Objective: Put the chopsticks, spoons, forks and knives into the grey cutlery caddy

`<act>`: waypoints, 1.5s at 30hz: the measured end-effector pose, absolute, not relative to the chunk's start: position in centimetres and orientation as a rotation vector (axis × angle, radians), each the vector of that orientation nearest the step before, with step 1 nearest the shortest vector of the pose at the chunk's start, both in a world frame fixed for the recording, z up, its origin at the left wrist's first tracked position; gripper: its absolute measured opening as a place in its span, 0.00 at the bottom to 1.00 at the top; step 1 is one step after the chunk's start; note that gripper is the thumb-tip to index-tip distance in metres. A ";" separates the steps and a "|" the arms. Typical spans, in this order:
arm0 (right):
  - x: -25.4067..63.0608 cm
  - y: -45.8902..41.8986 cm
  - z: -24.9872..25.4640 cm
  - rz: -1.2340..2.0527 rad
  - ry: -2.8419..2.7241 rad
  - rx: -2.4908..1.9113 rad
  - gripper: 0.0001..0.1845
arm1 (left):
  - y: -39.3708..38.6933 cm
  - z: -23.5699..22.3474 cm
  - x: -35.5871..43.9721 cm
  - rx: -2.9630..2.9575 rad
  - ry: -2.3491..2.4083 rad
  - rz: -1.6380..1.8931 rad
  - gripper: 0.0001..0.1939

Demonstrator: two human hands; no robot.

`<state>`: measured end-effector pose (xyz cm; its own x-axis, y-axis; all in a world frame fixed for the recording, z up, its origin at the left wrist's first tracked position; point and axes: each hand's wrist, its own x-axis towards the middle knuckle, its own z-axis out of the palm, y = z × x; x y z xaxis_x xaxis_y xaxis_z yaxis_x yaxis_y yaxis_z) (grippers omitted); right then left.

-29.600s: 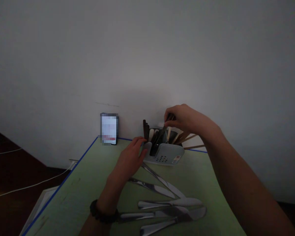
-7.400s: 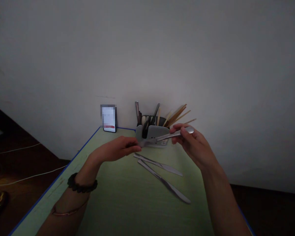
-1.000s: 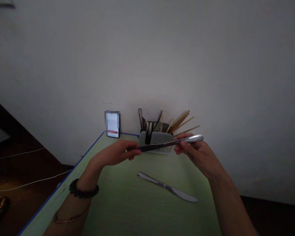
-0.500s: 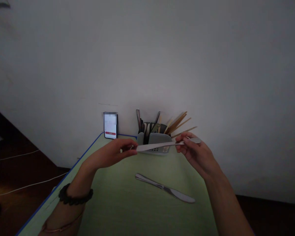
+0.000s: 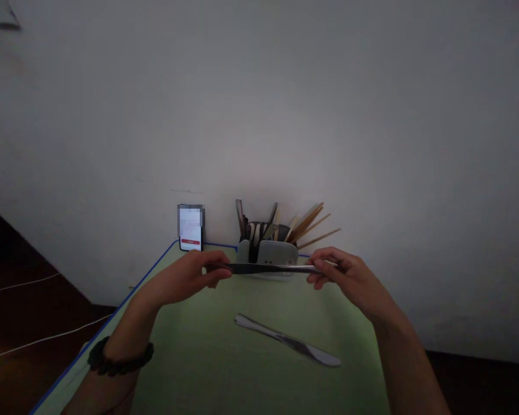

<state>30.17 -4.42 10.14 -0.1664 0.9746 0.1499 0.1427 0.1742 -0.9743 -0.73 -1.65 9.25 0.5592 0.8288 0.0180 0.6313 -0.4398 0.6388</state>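
A metal table knife is stretched level between my two hands, above the table and in front of the cutlery holder. My left hand pinches its blade end between thumb and fingers. The handle end is closed in the fingers of my right hand, which cover part of it. Below, a second table knife lies slantwise on the green tabletop, its handle to the upper left and its blade to the lower right; neither hand touches it.
Against the wall stands a grey cutlery holder with metal cutlery and several wooden chopsticks. Left of it a phone leans upright on the wall. The table's blue edge runs along the left, with white cables beyond it.
The knife between my hands has turned from a slight slant to nearly level, and its blade now looks dark rather than bright. The view has shifted slightly; the other knife still lies on the table.
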 end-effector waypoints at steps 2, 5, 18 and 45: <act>29.9 -4.5 10.2 1.106 -1.537 -1.144 0.12 | -1.5 9.1 -0.7 2.248 1.187 0.430 0.18; 28.6 -4.8 10.4 1.107 -1.429 -1.013 0.11 | -1.5 8.8 -0.4 2.318 1.200 0.402 0.18; 26.6 -5.3 10.7 1.343 -1.160 -0.751 0.23 | -2.5 9.8 1.0 2.335 1.130 0.331 0.23; 24.9 -6.4 10.4 1.383 -1.473 -0.748 0.15 | -2.5 8.4 2.2 2.061 0.813 0.023 0.24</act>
